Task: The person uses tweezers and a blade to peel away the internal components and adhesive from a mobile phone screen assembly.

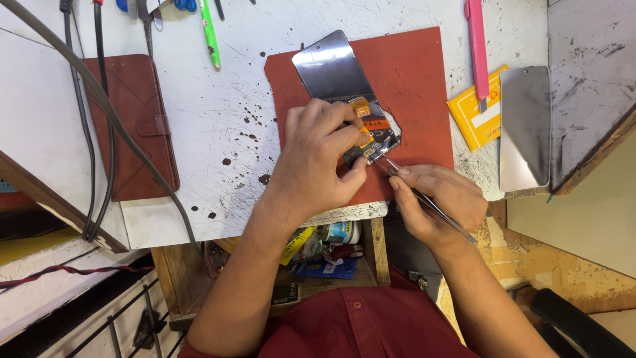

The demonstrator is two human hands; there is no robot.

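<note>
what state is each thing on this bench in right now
dark glossy phone screen panel: lying flat on the red mat, orange flex cable exposed
left hand: pressing down on the panel's lower end
right hand: gripping thin metal tweezers, tip at the panel's connector
brown leather folding case: closed, flat
pink-handled tool: lying unused

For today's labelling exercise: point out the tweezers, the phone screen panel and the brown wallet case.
tweezers (427,202): head view, mid-shaft.
phone screen panel (329,66): head view, dark glass.
brown wallet case (136,119): head view, front cover.
</note>
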